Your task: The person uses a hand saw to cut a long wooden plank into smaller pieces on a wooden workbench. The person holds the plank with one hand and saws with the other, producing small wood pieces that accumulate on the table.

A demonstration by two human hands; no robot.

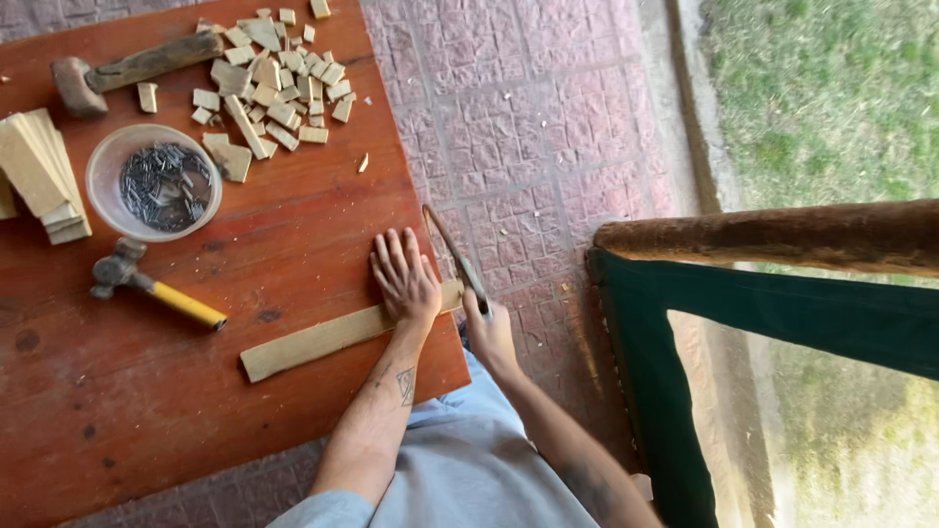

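The left hand (404,279) lies flat, fingers spread, pressing a long pale wooden strip (328,339) down on the red-brown table (127,411); it closes around nothing, it only bears down. The strip runs slantwise across the near part of the table, and its far end reaches the table's right edge, just under the palm. The right hand (489,332), just off that edge, is closed around the handle of a hand saw (456,256), whose thin blade stands across the strip's end beside the left hand.

As far as the view shows, a good deal of cutting is already done: a heap of small wood offcuts (274,83) lies at the far side of the table, and a stack of cut wooden slats (39,176) sits at the left edge. The strip under the hand is mostly whole, with the blade set near its end, so most of its length is uncut; how deep the blade sits in the wood cannot be made out.

A clear plastic bowl of nails (155,183) stands between the slats and the offcuts. A yellow-handled hammer (152,286) lies just in front of it, and a heavier wooden-handled hammer (132,70) behind; both lie untouched, well apart from the hands
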